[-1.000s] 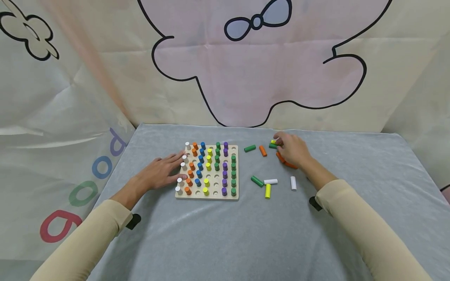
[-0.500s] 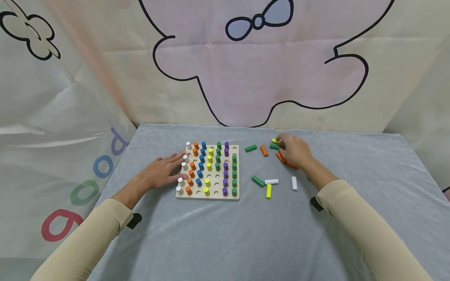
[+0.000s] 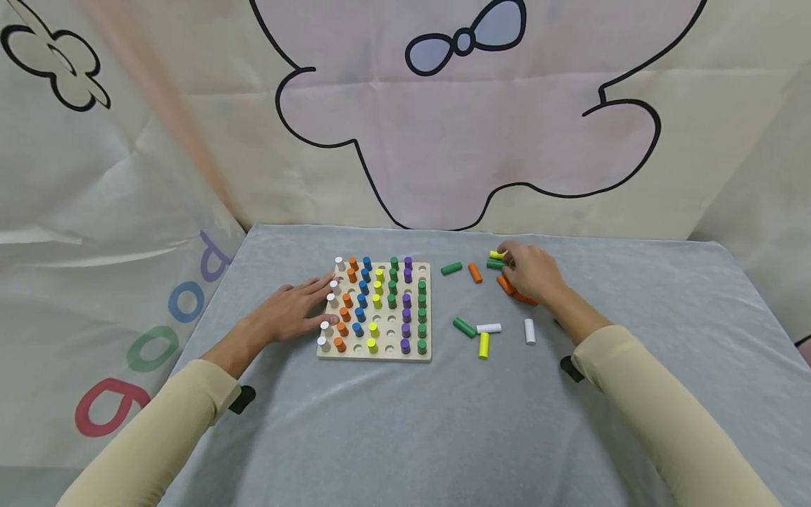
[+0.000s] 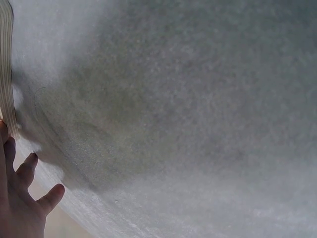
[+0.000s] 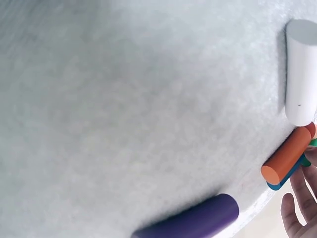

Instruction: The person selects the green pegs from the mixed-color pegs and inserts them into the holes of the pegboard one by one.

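Grey tablecloth [image 3: 405, 422] bears 1 pegboard [image 3: 389, 357]; loose pegs [image 3: 464, 327] lie near.

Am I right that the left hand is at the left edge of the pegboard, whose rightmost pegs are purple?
In the head view, the rightmost pegs are green, not purple; the left hand is at the left edge of the pegboard.

hands (right) [image 3: 532, 271]: shifted slightly rightward | yellow peg [image 3: 496, 254]: more exposed

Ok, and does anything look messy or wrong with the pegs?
Nothing looks broken. On the board, the purple pegs stand in one line with a single hole left bare, so it looks incomplete. Loose pegs also lie scattered on their sides across the cloth, untidy beside the upright ones.
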Tool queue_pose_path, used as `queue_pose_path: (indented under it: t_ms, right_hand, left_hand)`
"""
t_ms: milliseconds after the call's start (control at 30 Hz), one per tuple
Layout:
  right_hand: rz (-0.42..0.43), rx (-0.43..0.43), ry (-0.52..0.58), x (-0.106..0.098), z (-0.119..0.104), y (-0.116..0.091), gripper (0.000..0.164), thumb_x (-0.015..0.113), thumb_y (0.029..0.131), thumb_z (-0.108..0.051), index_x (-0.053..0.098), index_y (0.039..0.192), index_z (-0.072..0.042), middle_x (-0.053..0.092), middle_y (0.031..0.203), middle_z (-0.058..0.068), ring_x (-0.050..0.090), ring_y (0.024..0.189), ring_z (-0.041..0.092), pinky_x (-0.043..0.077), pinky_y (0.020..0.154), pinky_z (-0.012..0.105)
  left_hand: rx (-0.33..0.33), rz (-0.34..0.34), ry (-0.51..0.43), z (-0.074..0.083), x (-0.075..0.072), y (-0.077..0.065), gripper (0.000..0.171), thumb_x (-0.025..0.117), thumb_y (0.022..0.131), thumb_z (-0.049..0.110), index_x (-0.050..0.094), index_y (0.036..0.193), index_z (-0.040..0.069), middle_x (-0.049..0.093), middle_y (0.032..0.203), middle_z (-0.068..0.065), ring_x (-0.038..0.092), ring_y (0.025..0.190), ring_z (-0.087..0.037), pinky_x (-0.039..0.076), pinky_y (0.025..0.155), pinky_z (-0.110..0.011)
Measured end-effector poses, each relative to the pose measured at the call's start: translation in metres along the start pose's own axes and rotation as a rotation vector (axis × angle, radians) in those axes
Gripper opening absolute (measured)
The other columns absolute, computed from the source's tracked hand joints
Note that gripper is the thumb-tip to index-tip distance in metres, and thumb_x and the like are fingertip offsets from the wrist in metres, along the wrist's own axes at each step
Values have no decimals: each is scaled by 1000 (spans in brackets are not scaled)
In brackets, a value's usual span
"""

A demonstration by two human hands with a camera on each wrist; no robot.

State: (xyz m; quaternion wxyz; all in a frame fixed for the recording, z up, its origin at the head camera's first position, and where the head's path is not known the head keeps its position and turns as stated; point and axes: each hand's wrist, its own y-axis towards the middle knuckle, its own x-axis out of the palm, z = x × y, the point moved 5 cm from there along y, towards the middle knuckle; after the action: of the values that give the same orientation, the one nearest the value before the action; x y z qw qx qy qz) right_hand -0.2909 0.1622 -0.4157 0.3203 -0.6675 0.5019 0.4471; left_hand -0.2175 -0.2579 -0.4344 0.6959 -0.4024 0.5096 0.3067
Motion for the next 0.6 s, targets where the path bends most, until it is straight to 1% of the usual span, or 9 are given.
queue_pose_path:
  t_ms: [200,333,467,600]
  right_hand:
    - [9,-25,3,-3,-6,-3,35,64,91,-3,61,126,-1,70,108,18,65,97,34,50,78,51]
    - [26,-49,3,-3,-11,-3,34,64,91,-3,63,125,-2,71,109,16,66,96,32,52,77,49]
    - [52,-74,13,-4,-17,-4,33,64,91,-3,63,124,-2,72,108,14,66,96,31,51,77,49]
    - [59,-111,17,-6,-25,-6,32,65,92,-4,63,124,-2,72,107,14,66,96,31,51,78,49]
  left_hand:
    - [-11,-6,9,0,1,0,85,46,97,65,24,159,11,16,166,-8,26,148,-36,33,105,-65]
    - [-11,-1,4,-1,2,-1,84,48,96,64,26,158,10,16,166,-8,26,147,-37,34,105,-65]
    - [-6,9,2,0,2,-1,84,48,96,64,27,158,10,17,166,-8,27,147,-36,34,105,-64]
    - [-4,12,8,0,2,0,85,47,96,65,26,158,11,16,166,-8,27,147,-36,34,105,-64]
